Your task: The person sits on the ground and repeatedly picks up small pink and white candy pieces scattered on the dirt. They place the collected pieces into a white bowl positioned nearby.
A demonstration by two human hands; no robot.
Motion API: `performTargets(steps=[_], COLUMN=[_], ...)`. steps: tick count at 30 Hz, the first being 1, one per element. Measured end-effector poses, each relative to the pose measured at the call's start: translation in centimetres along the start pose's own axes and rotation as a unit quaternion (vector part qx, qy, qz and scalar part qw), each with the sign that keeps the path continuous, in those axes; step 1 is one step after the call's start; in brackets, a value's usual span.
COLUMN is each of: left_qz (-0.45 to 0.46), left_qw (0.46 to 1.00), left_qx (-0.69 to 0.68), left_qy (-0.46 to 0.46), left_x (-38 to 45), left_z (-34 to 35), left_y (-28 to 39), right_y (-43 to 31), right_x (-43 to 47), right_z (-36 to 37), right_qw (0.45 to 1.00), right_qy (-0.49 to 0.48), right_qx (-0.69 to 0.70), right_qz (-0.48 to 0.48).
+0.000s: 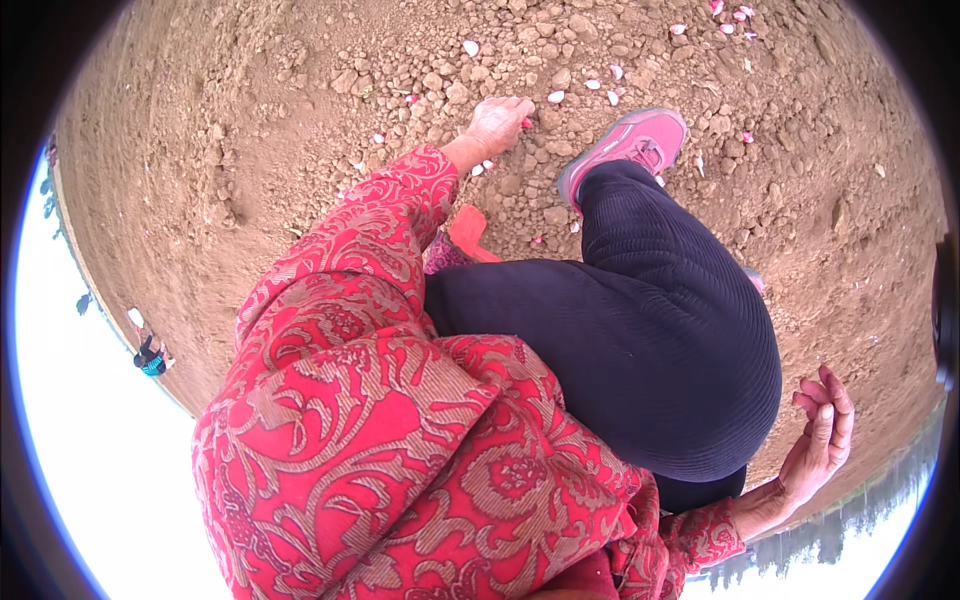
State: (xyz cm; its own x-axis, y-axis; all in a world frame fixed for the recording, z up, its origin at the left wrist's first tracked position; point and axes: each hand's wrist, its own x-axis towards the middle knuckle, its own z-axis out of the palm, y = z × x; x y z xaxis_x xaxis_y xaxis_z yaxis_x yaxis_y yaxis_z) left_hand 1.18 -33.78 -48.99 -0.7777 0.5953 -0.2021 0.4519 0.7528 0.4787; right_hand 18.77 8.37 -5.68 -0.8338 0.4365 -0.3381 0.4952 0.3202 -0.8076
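My left hand [501, 124] reaches down to the cloddy soil ahead of me, its fingers closed on a small pink-red thing, apparently a garlic clove [527, 123]. Pink-and-white cloves lie scattered around it: one white clove [556, 97] sits just to its right, another [470, 48] farther ahead, and several [726, 28] at the upper right. My right hand [819, 442] hangs in the air beyond my bent knee, fingers loosely curled and apart, with nothing seen in it. A flat red object [469, 229], partly hidden by my leg, lies below my left wrist.
My pink shoe [637, 146] is planted on the soil just right of my left hand. Patterned purple-pink material [446, 253] shows beside the red object. Loose clods [581, 28] cover the ground. Far off at the left, another person [152, 358] is low to the ground by the field's edge.
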Motion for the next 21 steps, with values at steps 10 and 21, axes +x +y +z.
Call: performTargets(steps=[10, 21], left_qz=[-0.018, -0.277], left_qw=[0.998, 0.953], left_qx=[0.063, -0.021], left_qy=[0.014, -0.121], left_x=[-0.8, 1.1], left_z=[1.6, -0.2], left_y=[1.3, 3.7], right_y=[-0.4, -1.3], right_x=[0.0, 1.2], right_z=[0.0, 1.4], right_qw=[0.999, 0.998], right_qy=[-0.023, -0.059], right_qx=[-0.023, -0.001], right_qz=[0.008, 0.028])
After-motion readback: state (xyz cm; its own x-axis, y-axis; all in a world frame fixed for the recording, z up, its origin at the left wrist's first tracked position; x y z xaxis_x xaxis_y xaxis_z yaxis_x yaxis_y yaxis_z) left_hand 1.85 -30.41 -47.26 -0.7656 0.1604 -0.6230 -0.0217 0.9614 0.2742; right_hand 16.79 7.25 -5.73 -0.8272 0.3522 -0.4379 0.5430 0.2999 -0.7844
